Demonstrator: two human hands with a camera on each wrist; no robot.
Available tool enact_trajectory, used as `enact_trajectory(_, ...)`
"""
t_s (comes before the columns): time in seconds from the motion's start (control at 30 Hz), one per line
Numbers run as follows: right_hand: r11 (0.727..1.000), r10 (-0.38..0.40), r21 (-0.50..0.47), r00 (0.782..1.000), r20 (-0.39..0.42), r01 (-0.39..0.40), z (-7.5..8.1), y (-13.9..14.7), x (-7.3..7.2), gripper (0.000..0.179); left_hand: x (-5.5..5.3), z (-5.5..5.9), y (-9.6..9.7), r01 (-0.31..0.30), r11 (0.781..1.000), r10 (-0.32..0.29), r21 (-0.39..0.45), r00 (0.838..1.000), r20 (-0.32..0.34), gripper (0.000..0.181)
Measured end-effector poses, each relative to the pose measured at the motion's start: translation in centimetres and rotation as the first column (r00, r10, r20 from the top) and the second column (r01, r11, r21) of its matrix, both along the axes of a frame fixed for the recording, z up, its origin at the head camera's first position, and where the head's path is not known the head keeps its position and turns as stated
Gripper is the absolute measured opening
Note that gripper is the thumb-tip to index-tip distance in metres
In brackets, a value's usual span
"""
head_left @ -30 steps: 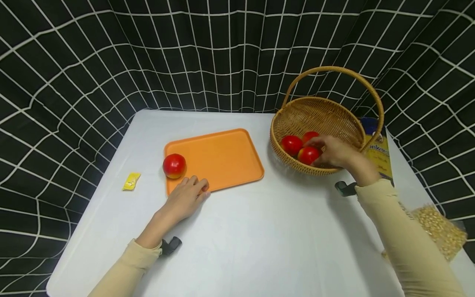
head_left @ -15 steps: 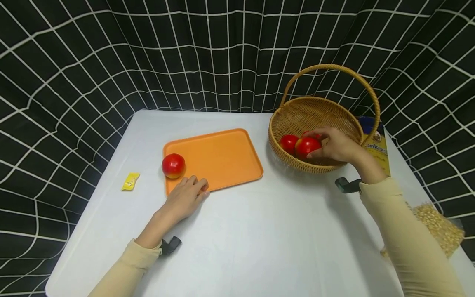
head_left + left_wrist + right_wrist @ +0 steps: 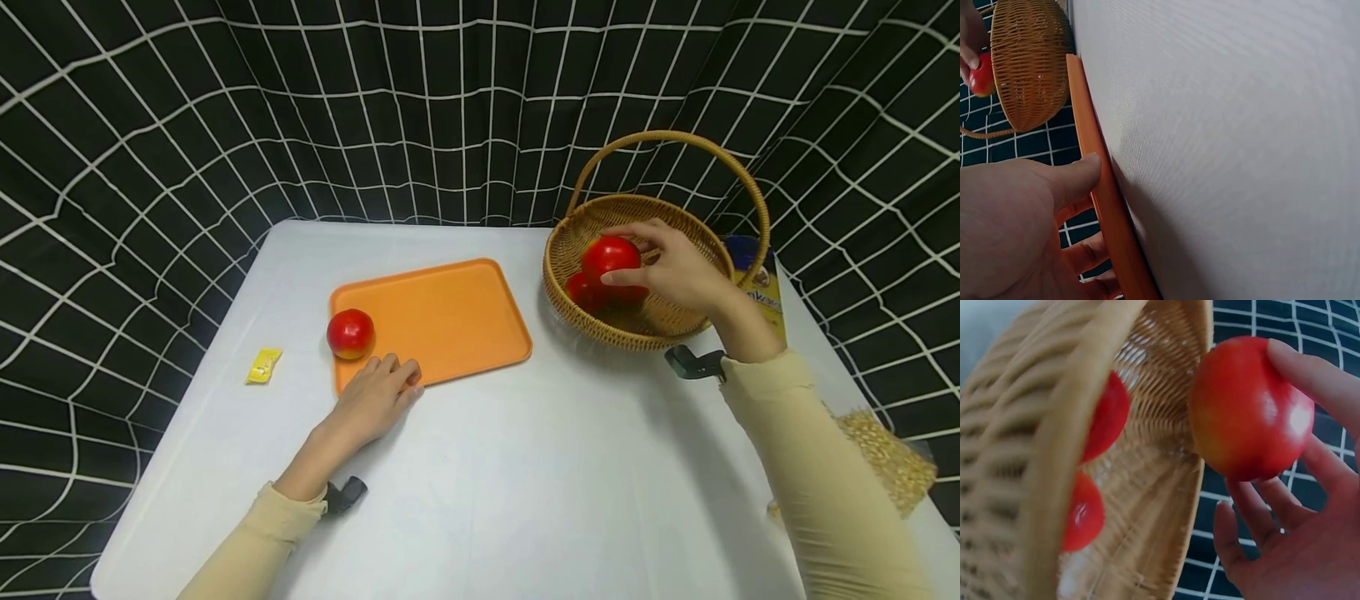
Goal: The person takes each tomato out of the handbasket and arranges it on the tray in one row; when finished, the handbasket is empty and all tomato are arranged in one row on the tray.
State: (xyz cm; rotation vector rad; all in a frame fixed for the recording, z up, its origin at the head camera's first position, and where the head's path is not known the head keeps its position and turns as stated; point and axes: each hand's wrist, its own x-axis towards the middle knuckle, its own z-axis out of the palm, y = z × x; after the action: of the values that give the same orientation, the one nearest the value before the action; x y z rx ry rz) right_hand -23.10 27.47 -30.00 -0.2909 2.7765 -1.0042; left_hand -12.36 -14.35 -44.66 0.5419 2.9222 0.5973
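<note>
In the head view my right hand [image 3: 671, 268] holds a red apple [image 3: 610, 257] between thumb and fingers, raised over the wicker basket [image 3: 622, 337]. The right wrist view shows this apple [image 3: 1250, 409] just beyond the basket's rim. Two more red apples lie in the basket, an upper apple [image 3: 1109, 415] and a lower apple [image 3: 1085, 512]. My left hand [image 3: 378, 398] grips the front rim of an orange tray [image 3: 450, 308]; in the left wrist view the thumb lies on the rim [image 3: 1113, 215] with fingers behind it. One red apple [image 3: 350, 333] sits at the tray's left end.
A small yellow packet [image 3: 264, 366] lies left of the tray. Behind the basket's right side is a yellow and blue package [image 3: 767, 296]. A bag of pale kernels [image 3: 888, 458] lies by the right forearm. The basket's tall handle [image 3: 750, 179] arches over it.
My right hand has taken hold of an apple in the basket and lifted it up above the others. The left hand, tray and its apple have stayed in place.
</note>
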Motion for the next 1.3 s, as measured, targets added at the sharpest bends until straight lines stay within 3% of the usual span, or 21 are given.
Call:
enact_trajectory(0.3,0.995,-0.011,-0.096,1.0,-0.022,0.009,1.1,-2.6,0.0,0.065,0.2,0.4,0.0,0.003,1.0,-0.003,0.006,1.0,-0.012,0.012)
enact_trajectory(0.57,0.982,0.034,-0.183,0.994,-0.107,-0.053,0.9,-4.9,-0.6,0.066,0.2,0.4,-0.1,0.004,1.0,-0.004,0.0,1.0,-0.005,0.01)
enact_trajectory(0.93,0.948,0.069,-0.298,0.985,-0.16,-0.115,-0.9,-9.4,-1.6,0.058,0.0,0.2,-0.1,0.006,1.0,-0.006,-0.007,1.0,0.0,0.013)
enact_trajectory(1.3,0.931,0.103,-0.339,0.989,-0.104,-0.133,-2.7,-14.7,-1.8,0.06,-0.1,0.1,-0.2,0.003,1.0,-0.003,-0.003,1.0,0.001,0.013)
